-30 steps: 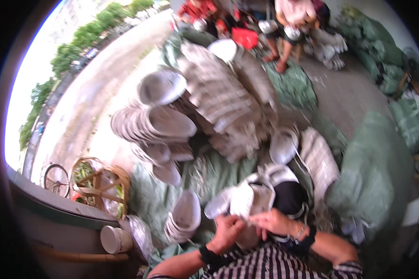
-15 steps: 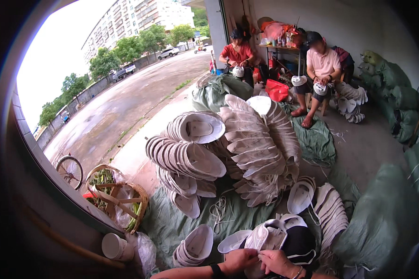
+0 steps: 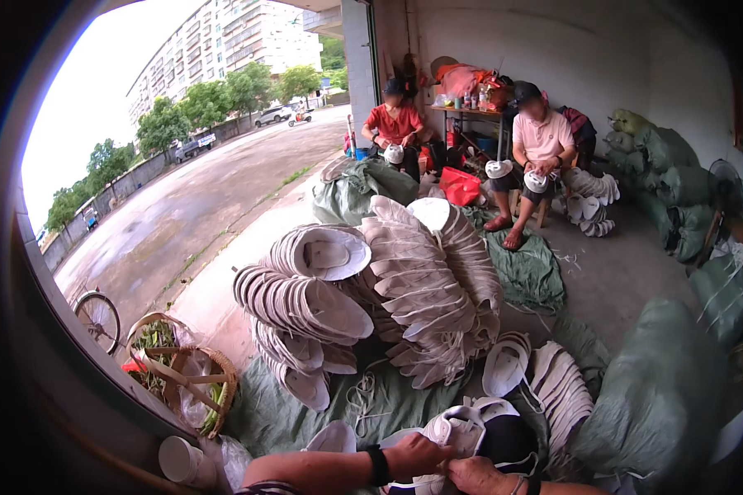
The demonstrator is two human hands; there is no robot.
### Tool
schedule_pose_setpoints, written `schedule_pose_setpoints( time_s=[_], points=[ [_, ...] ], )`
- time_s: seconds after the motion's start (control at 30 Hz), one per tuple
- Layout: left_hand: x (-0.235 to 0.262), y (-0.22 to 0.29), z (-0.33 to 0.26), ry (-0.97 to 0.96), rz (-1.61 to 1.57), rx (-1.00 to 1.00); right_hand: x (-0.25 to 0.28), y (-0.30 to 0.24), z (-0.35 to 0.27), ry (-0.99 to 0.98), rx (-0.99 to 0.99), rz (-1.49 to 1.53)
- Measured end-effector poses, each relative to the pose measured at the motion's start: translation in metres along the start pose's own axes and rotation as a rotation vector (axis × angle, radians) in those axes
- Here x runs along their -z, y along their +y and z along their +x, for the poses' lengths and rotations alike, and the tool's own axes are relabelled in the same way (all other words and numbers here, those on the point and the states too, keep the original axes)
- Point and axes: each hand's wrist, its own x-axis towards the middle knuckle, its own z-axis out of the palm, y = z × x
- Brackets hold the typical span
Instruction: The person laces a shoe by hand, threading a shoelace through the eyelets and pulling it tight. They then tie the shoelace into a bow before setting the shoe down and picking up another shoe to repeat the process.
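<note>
White shoe upper (image 3: 444, 422): lay right at both hands, its near edge beside their fingers.
Left hand (image 3: 419, 454): came in from the upper's left on a nearly level forearm, its back turned up, knuckles bent at the upper's near edge.
Left grip: fingers curled inward, tips pointing toward the other hand; whether they pinched anything could not be told.
Right hand (image 3: 479, 477): sat on the upper's near side, toward its right, back turned up, fingers reaching leftward to the left fingertips.
Right grip: fingers drawn together; what lay between them, if anything, could not be told.
Black wristband (image 3: 378, 464): circled the left wrist, left of the upper.
Black rounded item (image 3: 508, 441): was just right of the upper.
Stacked shoe uppers (image 3: 425, 280): rose in a large pile beyond the upper.
Green sack (image 3: 656, 396): bulged well to the upper's right.
Wicker basket (image 3: 223, 371): stood well to the upper's left.
Co-workers in red (image 3: 392, 124) and pink (image 3: 545, 136): sat far beyond the upper, hands at white pieces.
Desk (image 3: 475, 110): stood far beyond the upper, bearing bottles.
</note>
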Motion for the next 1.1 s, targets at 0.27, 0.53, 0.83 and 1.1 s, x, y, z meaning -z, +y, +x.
schedule_pose_setpoints(
  time_s=[0.27, 0.53, 0.83, 1.1],
  points=[
    [0.020, 0.014, -0.004, -0.020, -0.068, 0.077, 0.006, 0.025, 0.009, -0.036, -0.034, -0.099],
    [-0.020, 0.002, -0.018, 0.391, -0.215, -0.172, 0.056, -0.007, 0.034, -0.422, -0.209, 0.150],
    [0.018, 0.004, 0.029, 0.532, -0.798, 0.308, 0.106, -0.035, 0.058, 0.223, 0.073, 0.087],
    [0.039, 0.030, 0.034, 0.681, -1.250, 0.355, 0.108, -0.014, 0.049, 0.351, -0.182, 0.550]
  ],
)
